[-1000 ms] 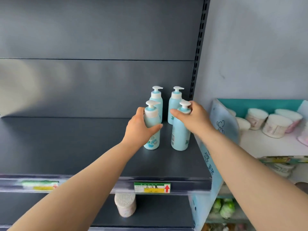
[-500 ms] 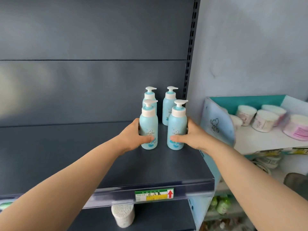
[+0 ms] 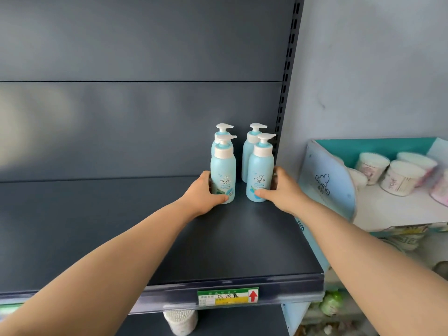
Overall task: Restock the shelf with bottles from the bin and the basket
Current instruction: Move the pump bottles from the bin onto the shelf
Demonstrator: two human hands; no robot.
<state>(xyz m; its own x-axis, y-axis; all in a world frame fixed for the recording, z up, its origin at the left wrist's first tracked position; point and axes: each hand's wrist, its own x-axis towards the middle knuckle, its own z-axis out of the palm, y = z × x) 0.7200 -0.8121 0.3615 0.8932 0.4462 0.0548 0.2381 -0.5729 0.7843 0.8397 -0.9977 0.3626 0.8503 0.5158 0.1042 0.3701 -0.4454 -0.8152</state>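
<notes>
A dark grey shelf [image 3: 97, 226] lies beneath both hands. The left hand [image 3: 203, 195] wraps thumb and fingers round the front-left bottle [image 3: 223, 170]. The right hand [image 3: 283, 192] wraps round the front-right bottle [image 3: 259, 173]. Just beyond the fingers stand two rear bottles [image 3: 248, 156], upright.

four pump bottles [image 3: 223, 170]; one red-arrow price label [image 3: 228, 296]; one display box [image 3: 324, 183]; swab tubs [image 3: 374, 166] inside, count unclear
</notes>
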